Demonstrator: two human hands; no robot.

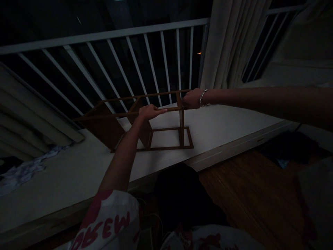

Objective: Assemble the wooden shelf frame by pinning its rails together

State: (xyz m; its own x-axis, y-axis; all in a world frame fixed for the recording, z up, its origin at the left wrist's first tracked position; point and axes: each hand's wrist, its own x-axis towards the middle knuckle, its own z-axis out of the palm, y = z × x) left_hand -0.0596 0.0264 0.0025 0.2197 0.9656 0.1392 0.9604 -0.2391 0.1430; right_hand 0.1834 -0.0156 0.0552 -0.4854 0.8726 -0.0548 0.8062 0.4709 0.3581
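A small brown wooden shelf frame [151, 147] lies on its side on a white window ledge [208, 128], its panels toward the left end. My left hand [148, 111] rests over the upper near rail, fingers wrapped around it and thumb lying along it. At the frame's right end, my right hand [191, 98], with a bracelet [203, 97] at the wrist, is closed beside the end crossbar. Its fingertips are in shadow, and whatever they pinch, if anything, is too dark to make out.
White railings [145, 31] stand behind the ledge before a dark window. Curtains [226, 41] hang on both sides. Crumpled cloth [28, 170] lies at the ledge's left. Below is a wooden floor [241, 187] with dark clothing [291, 147] at the right.
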